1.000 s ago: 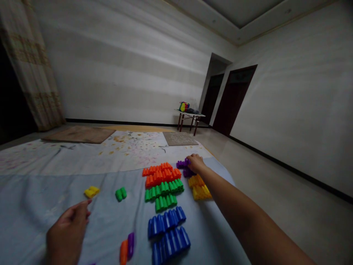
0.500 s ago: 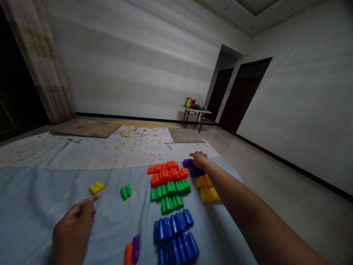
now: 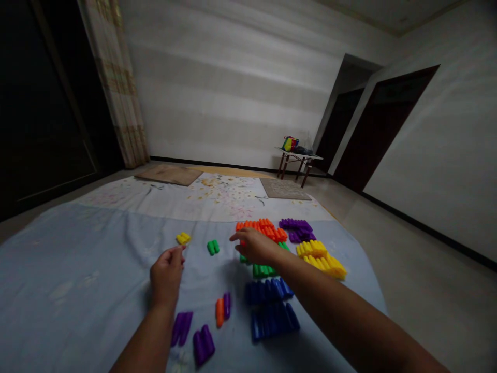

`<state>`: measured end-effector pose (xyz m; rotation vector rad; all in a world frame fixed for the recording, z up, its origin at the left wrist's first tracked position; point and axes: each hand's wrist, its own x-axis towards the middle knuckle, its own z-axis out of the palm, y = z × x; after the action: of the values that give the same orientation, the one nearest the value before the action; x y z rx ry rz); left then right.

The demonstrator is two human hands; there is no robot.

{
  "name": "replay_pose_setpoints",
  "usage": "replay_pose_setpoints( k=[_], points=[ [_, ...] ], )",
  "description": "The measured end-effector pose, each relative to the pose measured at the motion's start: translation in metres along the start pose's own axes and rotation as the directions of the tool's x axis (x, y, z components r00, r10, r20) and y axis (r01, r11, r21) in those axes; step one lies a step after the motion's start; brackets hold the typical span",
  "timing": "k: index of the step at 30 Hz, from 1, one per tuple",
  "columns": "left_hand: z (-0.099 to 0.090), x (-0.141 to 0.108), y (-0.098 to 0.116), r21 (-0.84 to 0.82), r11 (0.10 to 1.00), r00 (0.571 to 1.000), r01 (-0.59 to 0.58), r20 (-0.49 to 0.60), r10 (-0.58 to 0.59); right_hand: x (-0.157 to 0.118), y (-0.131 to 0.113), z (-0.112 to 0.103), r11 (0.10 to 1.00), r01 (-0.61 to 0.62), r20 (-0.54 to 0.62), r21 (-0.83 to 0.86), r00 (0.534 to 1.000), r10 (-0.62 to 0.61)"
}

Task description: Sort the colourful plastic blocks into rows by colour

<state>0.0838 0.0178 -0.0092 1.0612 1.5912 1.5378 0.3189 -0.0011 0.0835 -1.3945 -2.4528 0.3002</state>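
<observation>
Over the green rows [image 3: 265, 271], holds the right hand [image 3: 254, 246] loosely spread, likely to spare the neat lines. Beside the yellow pair [image 3: 183, 239], pinches the left hand [image 3: 166, 274] narrow, too unclear to tell any grip. Shows blue rows [image 3: 275, 321] apart, seemingly divided by colour.

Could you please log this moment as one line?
left hand: by yellow pair, contact unclear | right hand: open, partly hiding green rows | purple rows: right of orange rows
</observation>
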Motion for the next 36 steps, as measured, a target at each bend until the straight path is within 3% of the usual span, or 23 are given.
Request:
replay_pose_setpoints(
  k=[5,12,16,25,32,34,36],
  points=[
    [0.000,-0.002,0.002,-0.031,0.999,1.000,-0.025,0.012,0.026,0.034,-0.020,0.034,0.998,-0.032,0.066,-0.049,0.997,0.035],
    [-0.001,-0.004,0.003,-0.034,0.999,0.999,-0.034,0.024,0.035,0.065,-0.022,0.059,0.971,0.129,0.233,-0.201,0.969,-0.080],
    [0.000,-0.002,0.002,-0.038,0.999,0.999,-0.036,0.016,0.037,0.069,-0.019,0.061,0.968,0.078,0.273,-0.239,0.962,-0.011],
    [0.002,-0.001,-0.001,-0.032,0.998,0.998,-0.056,-0.007,0.056,0.052,-0.023,0.053,0.938,-0.171,0.145,-0.302,0.964,0.223],
    [0.003,0.001,-0.002,-0.032,0.997,0.998,-0.068,-0.008,0.068,0.037,-0.044,0.047,0.898,-0.303,0.231,-0.320,0.894,0.384],
    [0.003,0.000,-0.002,-0.034,0.997,0.997,-0.072,-0.001,0.072,0.035,-0.045,0.043,0.916,-0.298,0.206,-0.269,0.911,0.357],
    [0.003,0.000,-0.002,-0.037,0.996,0.997,-0.078,0.003,0.078,0.034,-0.041,0.039,0.957,-0.212,0.165,-0.198,0.955,0.246]
  ],
)
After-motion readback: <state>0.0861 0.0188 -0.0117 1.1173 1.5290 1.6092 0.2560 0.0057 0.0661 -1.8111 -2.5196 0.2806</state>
